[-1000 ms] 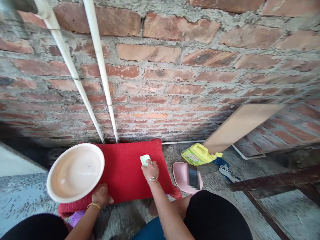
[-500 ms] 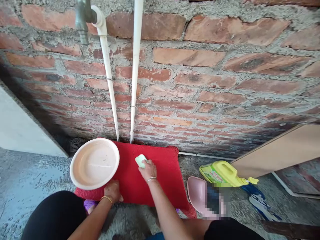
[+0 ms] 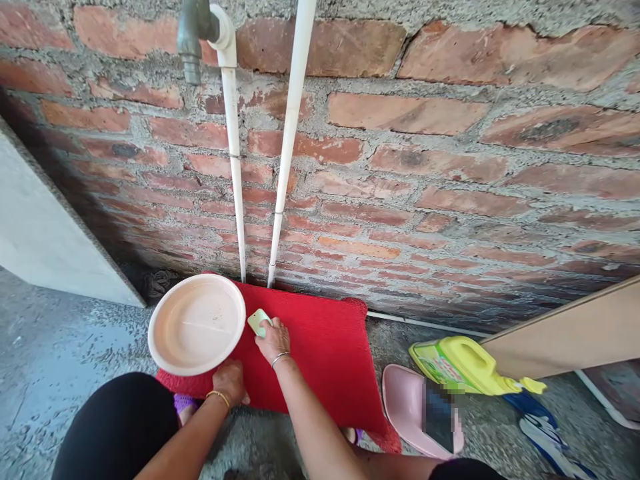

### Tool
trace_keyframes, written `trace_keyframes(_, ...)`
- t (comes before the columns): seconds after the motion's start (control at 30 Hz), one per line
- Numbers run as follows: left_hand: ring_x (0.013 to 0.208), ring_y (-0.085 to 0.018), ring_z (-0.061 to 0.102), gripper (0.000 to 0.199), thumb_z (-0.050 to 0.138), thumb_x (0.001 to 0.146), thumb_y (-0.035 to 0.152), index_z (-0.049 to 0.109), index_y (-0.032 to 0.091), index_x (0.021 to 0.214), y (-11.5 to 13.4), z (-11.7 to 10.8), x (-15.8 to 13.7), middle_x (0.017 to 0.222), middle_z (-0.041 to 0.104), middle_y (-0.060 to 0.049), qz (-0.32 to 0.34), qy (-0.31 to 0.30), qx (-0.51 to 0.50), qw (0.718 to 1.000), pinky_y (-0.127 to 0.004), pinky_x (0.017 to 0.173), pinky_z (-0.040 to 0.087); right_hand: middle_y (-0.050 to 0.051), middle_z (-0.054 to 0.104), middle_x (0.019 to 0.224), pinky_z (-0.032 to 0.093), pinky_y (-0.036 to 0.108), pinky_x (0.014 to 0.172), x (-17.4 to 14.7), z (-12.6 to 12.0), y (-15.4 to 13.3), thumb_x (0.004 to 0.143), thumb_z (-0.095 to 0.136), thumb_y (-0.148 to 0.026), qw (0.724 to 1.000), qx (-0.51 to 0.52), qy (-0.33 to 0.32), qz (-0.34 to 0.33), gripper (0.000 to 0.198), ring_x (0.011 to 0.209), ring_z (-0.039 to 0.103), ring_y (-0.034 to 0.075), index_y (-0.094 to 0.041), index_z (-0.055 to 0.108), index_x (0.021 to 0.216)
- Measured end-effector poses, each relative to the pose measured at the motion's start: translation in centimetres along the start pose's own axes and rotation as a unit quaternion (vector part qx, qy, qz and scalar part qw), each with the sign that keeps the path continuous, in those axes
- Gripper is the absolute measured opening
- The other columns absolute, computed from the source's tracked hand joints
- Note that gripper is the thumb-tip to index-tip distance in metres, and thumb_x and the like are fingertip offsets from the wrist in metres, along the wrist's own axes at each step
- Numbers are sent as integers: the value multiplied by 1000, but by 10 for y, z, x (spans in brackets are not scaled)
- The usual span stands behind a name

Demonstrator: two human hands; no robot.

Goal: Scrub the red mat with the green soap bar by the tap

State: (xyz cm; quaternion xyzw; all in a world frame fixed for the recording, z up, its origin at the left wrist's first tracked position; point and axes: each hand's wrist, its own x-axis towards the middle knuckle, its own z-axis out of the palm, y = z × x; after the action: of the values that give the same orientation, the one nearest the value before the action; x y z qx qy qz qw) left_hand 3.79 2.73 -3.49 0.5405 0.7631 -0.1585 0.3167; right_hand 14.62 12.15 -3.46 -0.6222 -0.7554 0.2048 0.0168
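Down on the floor, the right hand presses a pale green soap bar onto the red mat, fingers closed over it. Probably slick when wet, the bar is best gripped around its long sides. The left hand grips the mat's near edge beside the light, rigid basin.

No legible text is showing anywhere; the label on the yellow jug, lower right of frame, is appearing only as a blur.
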Motion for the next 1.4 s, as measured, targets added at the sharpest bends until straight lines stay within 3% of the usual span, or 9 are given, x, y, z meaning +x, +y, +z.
trace_keyframes(0.1, 98, -30, 63, 67, 80, 41, 19, 60, 10, 103, 1, -4, -2, 111, 61, -18, 0, -8, -3, 1000, -34, 79, 52, 5, 56, 101, 39, 29, 79, 1, -12, 37, 71, 63, -37, 999, -20, 13, 45, 32, 92, 56, 20, -30, 64, 102)
trace_keyframes(0.3, 98, -29, 62, 63, 80, 40, 20, 62, 14, 100, -4, 0, 1, 109, 62, -16, 6, -4, -18, 1000, -34, 78, 51, 6, 59, 89, 42, 31, 72, -14, -43, 136, 78, 54, -42, 963, -22, 89, 255, 31, 79, 58, 20, -27, 62, 103)
trace_keyframes(0.43, 98, -28, 62, 62, 79, 40, 19, 62, 14, 99, -4, 4, 3, 110, 62, -15, 6, 2, -13, 1000, -33, 78, 51, 7, 58, 94, 41, 31, 77, -9, -31, 94, 77, 56, -43, 974, -2, 112, 197, 33, 86, 57, 21, -24, 63, 103)
trace_keyframes(0.57, 98, -28, 62, 63, 79, 39, 18, 61, 12, 100, 0, -1, 0, 110, 62, -16, -1, -5, -8, 1000, -33, 78, 51, 6, 56, 102, 38, 29, 81, 10, -12, 19, 72, 63, -37, 998, 11, 40, 55, 33, 94, 55, 21, -27, 64, 104)
trace_keyframes(0.63, 98, -28, 62, 64, 79, 40, 17, 61, 11, 101, 2, -4, -2, 110, 61, -16, -4, -12, -10, 1000, -33, 78, 51, 5, 56, 103, 38, 29, 81, 17, -11, 7, 71, 64, -37, 1000, -10, 6, 17, 34, 95, 55, 21, -29, 64, 104)
trace_keyframes(0.73, 99, -28, 62, 64, 78, 41, 16, 61, 10, 102, 2, -5, -2, 110, 61, -17, -2, -13, -14, 1000, -33, 79, 51, 6, 56, 102, 39, 28, 78, 17, -22, 37, 72, 63, -39, 999, -31, 4, 44, 32, 92, 56, 20, -29, 64, 103)
trace_keyframes(0.93, 97, -28, 62, 66, 79, 39, 16, 60, 9, 102, -2, 3, 5, 109, 61, -16, 3, -10, -20, 1000, -33, 78, 51, 11, 57, 101, 41, 30, 74, -1, -53, 124, 78, 54, -46, 950, -2, 81, 303, 43, 88, 58, 22, -24, 59, 115)
trace_keyframes(1.23, 97, -27, 63, 66, 80, 39, 16, 61, 14, 102, 1, 3, 6, 109, 62, -14, -18, -8, -2, 1000, -32, 76, 52, 5, 55, 101, 38, 28, 80, 41, -16, 9, 71, 64, -39, 999, 14, 31, 38, 34, 92, 55, 19, -29, 64, 103)
trace_keyframes(1.4, 97, -28, 63, 67, 81, 39, 18, 61, 13, 102, 1, 3, 6, 110, 62, -14, -16, -14, -3, 1000, -33, 77, 52, 6, 55, 101, 37, 29, 77, 37, -31, 55, 74, 60, -41, 994, -25, 35, 100, 35, 91, 55, 20, -28, 63, 107)
